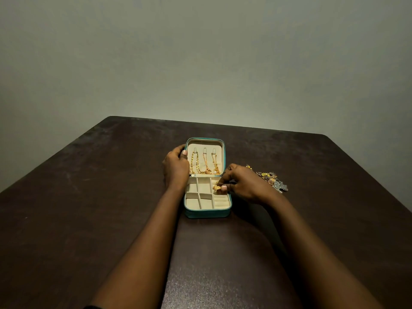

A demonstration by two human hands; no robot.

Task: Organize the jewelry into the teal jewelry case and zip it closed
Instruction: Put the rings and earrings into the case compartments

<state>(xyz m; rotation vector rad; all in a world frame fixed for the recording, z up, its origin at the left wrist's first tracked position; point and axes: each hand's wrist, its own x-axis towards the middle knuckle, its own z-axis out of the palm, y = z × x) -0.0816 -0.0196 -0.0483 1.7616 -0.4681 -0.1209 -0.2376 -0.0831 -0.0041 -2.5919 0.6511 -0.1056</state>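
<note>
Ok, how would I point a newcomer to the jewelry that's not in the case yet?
On the dark table, find the open teal jewelry case near the middle. Right of it, beyond the right hand, a small heap lies on the tabletop. Unlike the gold chains hung in the lid, it is a loose tangle of gold and silver-grey pieces.

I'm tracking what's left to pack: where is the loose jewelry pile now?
In the head view, the loose jewelry pile lies on the table right of the teal case, just beyond the right hand.
</note>
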